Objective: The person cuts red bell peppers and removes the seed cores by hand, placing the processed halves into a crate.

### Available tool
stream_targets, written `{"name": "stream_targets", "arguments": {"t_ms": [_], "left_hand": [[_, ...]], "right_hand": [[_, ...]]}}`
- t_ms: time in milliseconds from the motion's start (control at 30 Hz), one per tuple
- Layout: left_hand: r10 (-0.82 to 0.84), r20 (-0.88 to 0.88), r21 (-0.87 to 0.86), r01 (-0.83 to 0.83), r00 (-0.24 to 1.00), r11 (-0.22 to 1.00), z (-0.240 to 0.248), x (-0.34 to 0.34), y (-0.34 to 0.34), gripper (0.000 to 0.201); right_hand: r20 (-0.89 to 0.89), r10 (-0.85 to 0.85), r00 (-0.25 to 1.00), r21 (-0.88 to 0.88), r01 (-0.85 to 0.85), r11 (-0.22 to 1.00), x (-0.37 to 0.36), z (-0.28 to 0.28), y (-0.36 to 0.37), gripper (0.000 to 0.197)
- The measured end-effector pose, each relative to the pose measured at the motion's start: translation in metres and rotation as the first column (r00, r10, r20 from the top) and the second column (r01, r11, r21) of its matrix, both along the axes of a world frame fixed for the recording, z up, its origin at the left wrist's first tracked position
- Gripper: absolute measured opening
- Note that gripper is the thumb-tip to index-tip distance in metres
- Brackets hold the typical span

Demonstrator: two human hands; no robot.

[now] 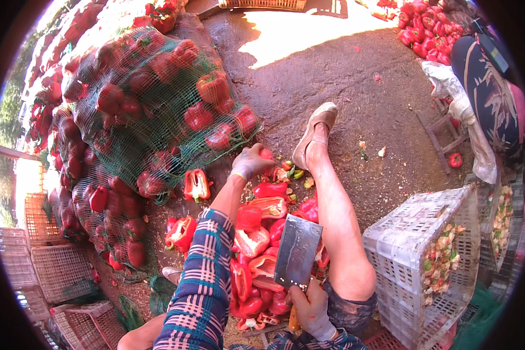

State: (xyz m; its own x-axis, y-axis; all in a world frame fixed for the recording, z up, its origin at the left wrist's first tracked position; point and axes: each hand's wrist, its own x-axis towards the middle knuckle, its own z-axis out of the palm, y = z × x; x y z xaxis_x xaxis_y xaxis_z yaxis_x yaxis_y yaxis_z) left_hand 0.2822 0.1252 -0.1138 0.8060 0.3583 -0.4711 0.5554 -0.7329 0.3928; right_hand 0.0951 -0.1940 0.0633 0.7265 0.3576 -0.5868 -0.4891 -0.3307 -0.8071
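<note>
My left hand, in a thin pale glove, reaches forward and closes round a red bell pepper beside the netted sacks. My right hand, gloved too, grips a cleaver by its wooden handle near my lap. The wide dark blade points away from me, with a few pale seeds stuck near its base. Under the blade and between my legs lies a heap of halved red peppers, several showing their hollow insides. A cut pepper half rests on the ground left of my left forearm.
Green net sacks full of red peppers are piled at the left. A white plastic crate of pepper cores and seeds stands tilted at the right. Stacked crates are at the lower left. A person sits at the far right near loose peppers.
</note>
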Motion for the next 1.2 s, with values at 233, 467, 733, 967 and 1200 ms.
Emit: {"name": "stream_targets", "arguments": {"t_ms": [233, 467, 733, 967, 1200], "left_hand": [[0.712, 0.036, -0.924, -0.248, 0.701, 0.291, 0.079, -0.135, -0.021, 0.056], [0.844, 0.205, -0.881, -0.283, 0.496, 0.38, 0.143, -0.262, -0.091, 0.064], [0.763, 0.254, -0.799, -0.316, 0.594, 0.512, 0.152, -0.324, -0.145, 0.061], [0.151, 0.45, -0.377, 0.034, 0.88, 0.926, 0.167, -0.334, -0.138, 0.077], [-0.355, 0.332, -0.475, 0.48, 0.874, 0.738, 0.173, -0.324, -0.061, 0.067]], "right_hand": [[0.327, 0.104, 0.939, -0.028, -0.101, 0.995, -0.02, -0.016, -0.008, 0.028], [0.801, 0.16, 0.577, -0.067, -0.179, 0.982, -0.052, 0.028, 0.006, 0.029], [0.501, 0.66, 0.56, -0.49, -0.445, 0.75, -0.076, 0.018, 0.004, 0.03], [0.031, 0.533, 0.845, -0.09, -0.529, 0.844, -0.041, -0.011, -0.003, 0.031], [-0.084, 0.679, 0.729, -0.08, -0.684, 0.725, -0.047, -0.049, -0.032, 0.026]]}}
